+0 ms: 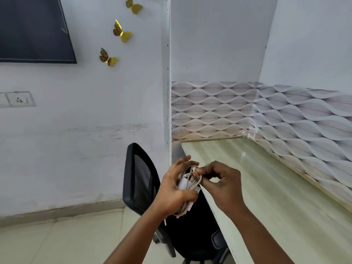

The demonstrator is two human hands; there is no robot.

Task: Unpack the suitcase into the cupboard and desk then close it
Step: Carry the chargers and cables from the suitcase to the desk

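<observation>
My left hand [174,189] grips a white charger block with its pale cable [192,182] wound around it, held in the air just left of the desk's near corner. My right hand [222,182] pinches a loop of that cable between thumb and forefinger at the top of the bundle. A short cable end hangs below my left palm. The pale green desk [270,187] stretches away to the right, along the patterned wall. The suitcase and the cupboard are out of view.
A black mesh office chair [141,180] stands directly below my hands, pushed against the desk's left edge. A white partition wall [168,92] rises behind it. A wall socket [19,100] sits at the left, and beige floor tiles [66,241] lie below.
</observation>
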